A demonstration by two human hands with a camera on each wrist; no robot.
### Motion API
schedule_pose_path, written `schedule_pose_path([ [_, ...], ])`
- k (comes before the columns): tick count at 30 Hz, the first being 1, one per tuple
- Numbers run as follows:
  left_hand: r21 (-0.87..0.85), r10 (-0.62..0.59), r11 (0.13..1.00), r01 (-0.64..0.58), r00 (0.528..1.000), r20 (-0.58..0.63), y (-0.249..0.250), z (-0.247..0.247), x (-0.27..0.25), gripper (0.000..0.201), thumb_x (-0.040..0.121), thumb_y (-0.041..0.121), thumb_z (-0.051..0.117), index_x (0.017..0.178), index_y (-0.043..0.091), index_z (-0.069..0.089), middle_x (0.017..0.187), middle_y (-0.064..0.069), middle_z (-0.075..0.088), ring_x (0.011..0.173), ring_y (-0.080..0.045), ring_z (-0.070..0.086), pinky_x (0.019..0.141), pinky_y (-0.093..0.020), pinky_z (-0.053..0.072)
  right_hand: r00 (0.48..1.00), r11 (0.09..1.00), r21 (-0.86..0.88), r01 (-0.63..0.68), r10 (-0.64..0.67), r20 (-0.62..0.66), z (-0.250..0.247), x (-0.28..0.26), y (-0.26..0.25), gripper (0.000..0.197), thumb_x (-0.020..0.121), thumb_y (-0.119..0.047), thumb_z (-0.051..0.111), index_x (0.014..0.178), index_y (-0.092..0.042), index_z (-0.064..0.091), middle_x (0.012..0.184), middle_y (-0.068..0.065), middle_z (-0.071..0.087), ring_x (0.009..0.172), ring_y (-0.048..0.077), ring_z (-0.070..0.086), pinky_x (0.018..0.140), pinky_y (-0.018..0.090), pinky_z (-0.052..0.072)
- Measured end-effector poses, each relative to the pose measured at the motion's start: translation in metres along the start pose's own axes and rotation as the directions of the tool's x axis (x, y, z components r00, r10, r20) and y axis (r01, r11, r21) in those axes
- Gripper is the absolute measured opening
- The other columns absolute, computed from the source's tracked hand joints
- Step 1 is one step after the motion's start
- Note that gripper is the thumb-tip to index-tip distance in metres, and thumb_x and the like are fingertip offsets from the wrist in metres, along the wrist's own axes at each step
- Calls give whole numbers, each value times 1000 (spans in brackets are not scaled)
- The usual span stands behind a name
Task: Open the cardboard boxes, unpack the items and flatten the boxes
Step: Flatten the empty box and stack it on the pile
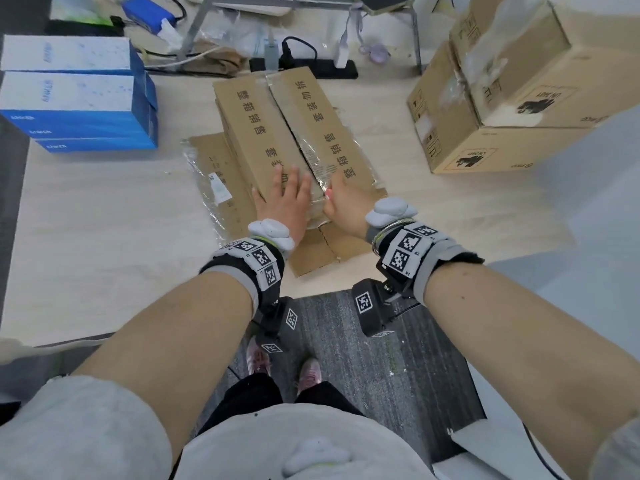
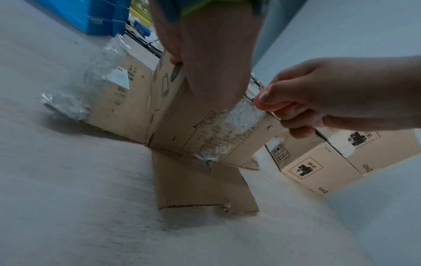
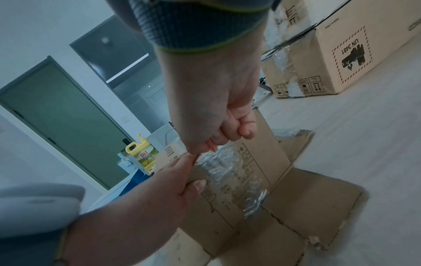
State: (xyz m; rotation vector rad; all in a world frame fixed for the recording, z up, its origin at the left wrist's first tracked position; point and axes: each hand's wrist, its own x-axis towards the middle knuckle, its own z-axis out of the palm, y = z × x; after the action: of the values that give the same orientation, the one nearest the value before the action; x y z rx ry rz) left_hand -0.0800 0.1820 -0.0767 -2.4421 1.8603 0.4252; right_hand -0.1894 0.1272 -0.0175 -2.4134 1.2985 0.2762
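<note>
A brown cardboard box (image 1: 263, 133) with printed characters stands on the pale table (image 1: 86, 237), its lower flaps (image 1: 311, 251) splayed flat around it. Clear tape (image 1: 301, 147) runs along the top seam and down the near side (image 2: 237, 117). My left hand (image 1: 287, 195) lies flat on the box's top near the front edge, fingers straight, thumb down the near face (image 3: 200, 185). My right hand (image 1: 341, 199) is beside it at the seam's near end. Its fingers are curled and its thumb (image 2: 264, 97) pinches the tape at the top edge.
A stack of blue-and-white boxes (image 1: 79, 109) sits at the back left. Taped brown boxes (image 1: 502, 98) are piled at the right. A black power strip (image 1: 304, 67) with cables lies behind the box. The table's front edge (image 1: 104, 337) is close to my body.
</note>
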Motion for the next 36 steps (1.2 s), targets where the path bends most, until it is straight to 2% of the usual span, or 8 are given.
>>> schedule_pose_path([
  [4,-3,-3,1000,3,1000,11,0,0,0,63,102,25,32,153,21,-4,161,0,-7,147,-29,-10,113,-63,13,999,1000,10,-18,18,30,-3,-1,1,27,98,-13,39,123,-1,37,83,9,50,72,25,47,52,31,26],
  [7,-2,6,1000,-5,1000,15,-1,0,-1,62,102,22,30,153,22,-4,161,0,-8,147,-29,-11,113,-63,13,998,998,58,-14,10,69,-9,-2,2,31,98,-11,39,126,1,34,73,3,46,75,26,49,51,31,27],
  [11,4,17,1000,-17,1000,19,-2,-1,-1,63,102,22,30,153,26,-6,161,-1,-11,147,-30,-13,113,-63,12,997,986,166,15,-3,-77,-10,1,6,28,101,-16,37,122,2,36,97,18,62,87,34,61,69,37,46],
  [15,13,20,1000,-20,1000,15,-2,0,-1,62,102,20,30,153,25,-4,161,-2,-12,147,-30,-13,113,-64,13,999,990,140,15,-8,-52,-1,17,4,30,100,-17,38,123,1,36,103,19,63,88,34,62,67,32,41],
  [19,7,25,1000,-25,1000,17,-2,0,1,63,102,18,32,153,25,-3,161,-2,-13,146,-30,-14,113,-64,12,1000,998,57,-7,6,1,2,27,3,37,99,-17,38,131,0,31,95,21,63,78,34,59,67,37,44],
  [23,9,29,1000,-29,1000,9,-3,3,0,66,101,20,37,153,25,-3,160,-3,-13,146,-30,-14,112,-64,13,999,998,62,24,-23,-23,3,29,2,25,98,-18,39,118,-4,37,88,14,57,71,28,51,66,36,40],
  [27,22,24,999,-24,1000,16,-3,2,2,67,101,24,39,153,26,-2,161,-2,-12,146,-31,-13,112,-63,14,998,999,37,23,-25,63,-5,29,0,26,98,-18,38,118,-2,38,84,12,54,73,30,53,66,36,42],
  [36,-12,24,1000,-24,999,27,0,-2,0,65,101,24,37,153,24,-1,161,-3,-11,147,-30,-13,113,-63,12,997,1000,21,12,-14,81,-6,18,4,29,96,-14,42,121,-2,37,75,5,50,76,29,57,70,37,47],
])
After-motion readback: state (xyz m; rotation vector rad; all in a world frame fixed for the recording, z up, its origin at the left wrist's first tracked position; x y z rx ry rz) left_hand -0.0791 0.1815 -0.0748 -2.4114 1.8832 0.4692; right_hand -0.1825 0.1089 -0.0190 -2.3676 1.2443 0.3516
